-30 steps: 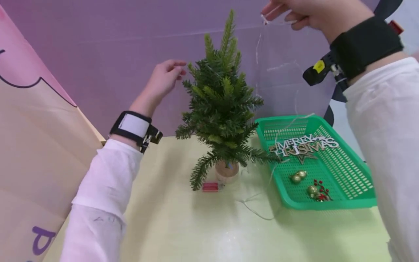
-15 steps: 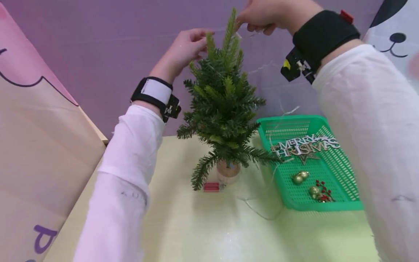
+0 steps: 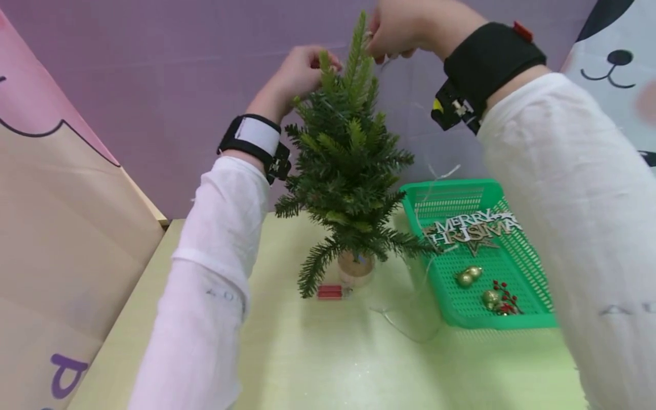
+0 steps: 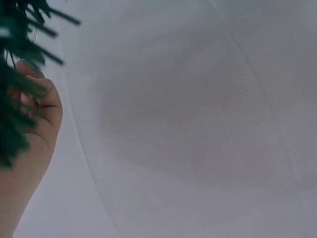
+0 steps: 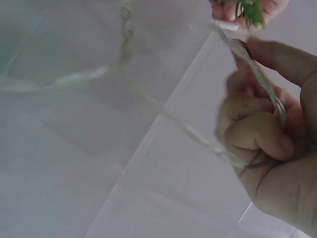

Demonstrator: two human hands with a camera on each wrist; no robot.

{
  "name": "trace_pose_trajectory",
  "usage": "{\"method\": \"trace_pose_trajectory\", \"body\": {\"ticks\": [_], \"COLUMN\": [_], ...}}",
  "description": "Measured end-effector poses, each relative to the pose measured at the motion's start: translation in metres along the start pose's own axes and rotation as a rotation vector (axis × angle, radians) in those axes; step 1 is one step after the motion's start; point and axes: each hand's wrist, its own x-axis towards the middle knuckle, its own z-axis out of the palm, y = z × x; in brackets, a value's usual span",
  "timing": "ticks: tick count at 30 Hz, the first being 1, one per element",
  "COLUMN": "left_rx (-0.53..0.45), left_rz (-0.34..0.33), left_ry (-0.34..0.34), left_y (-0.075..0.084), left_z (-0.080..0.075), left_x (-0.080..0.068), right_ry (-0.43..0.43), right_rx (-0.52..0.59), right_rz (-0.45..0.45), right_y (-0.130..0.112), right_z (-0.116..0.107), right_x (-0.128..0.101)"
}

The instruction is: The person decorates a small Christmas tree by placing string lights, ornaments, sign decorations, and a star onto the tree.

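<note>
A small artificial Christmas tree (image 3: 348, 165) stands upright in a round base (image 3: 355, 273). Beside its top, my right hand (image 3: 397, 31) holds a clear string of fairy lights (image 5: 265, 82), curled fingers round the wire. From behind the treetop's left side reaches my left hand (image 3: 299, 71), its fingers bent and partly covered by needles. The right wrist view has the string's white tip meeting the left fingertips, which seem to pinch it. Part of the string trails down past the tree to the table. A red battery box (image 3: 329, 292) lies by the base.
On the right, a green basket (image 3: 504, 322) contains a Merry Christmas sign (image 3: 474, 228), gold baubles (image 3: 466, 278) and a sprig of red berries (image 3: 504, 296). A purple backdrop (image 3: 205, 85) rises behind the table (image 3: 318, 353); a printed panel (image 3: 56, 216) borders the left.
Both hands have come together at the treetop: the right moved left with the string, the left moved up and right. The left fingers have curled in, and the hanging string has shifted left.
</note>
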Motion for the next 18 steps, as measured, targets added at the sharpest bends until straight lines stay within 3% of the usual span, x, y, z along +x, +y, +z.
{"method": "trace_pose_trajectory", "body": {"ticks": [9, 14, 18], "left_rx": [-0.198, -0.308, -0.425], "left_rz": [-0.065, -0.128, -0.118], "left_ry": [0.081, 0.170, 0.231], "left_y": [-0.027, -0.042, -0.046], "left_z": [-0.017, -0.025, -0.031], "left_x": [-0.007, -0.009, -0.015], "right_ry": [-0.192, -0.195, -0.176], "right_rx": [0.019, 0.107, 0.226], "right_rz": [0.045, 0.122, 0.194], "right_y": [0.033, 0.052, 0.064], "right_z": [-0.005, -0.015, -0.026], "right_x": [-0.011, -0.018, -0.021]}}
